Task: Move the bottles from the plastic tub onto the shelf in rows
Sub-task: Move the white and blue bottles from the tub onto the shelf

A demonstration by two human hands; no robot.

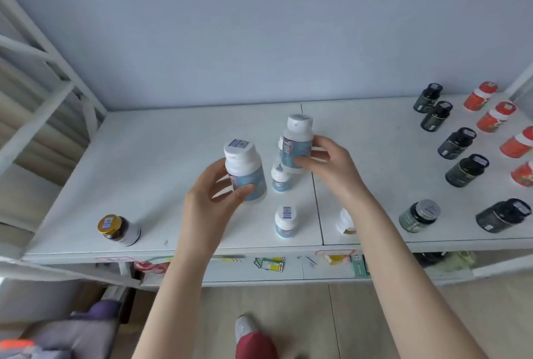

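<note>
Over the white shelf (144,156), the left hand (207,200) and right hand (331,168) each clasp a bottle.
The nearer bottle (245,174) sits in the left hand's curled fingers above the shelf's middle, the farther bottle (297,142) in the right's, toward the shelf's back. Small white bottles (284,221) stand on the shelf; dark bottles (458,142) and red bottles (494,116) line its right end.

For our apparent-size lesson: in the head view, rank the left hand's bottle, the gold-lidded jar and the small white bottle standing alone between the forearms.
1. Bottle in the left hand: largest, though likely nearer the camera.
2. Gold-lidded jar.
3. Small white bottle: narrower than the jar.
</note>
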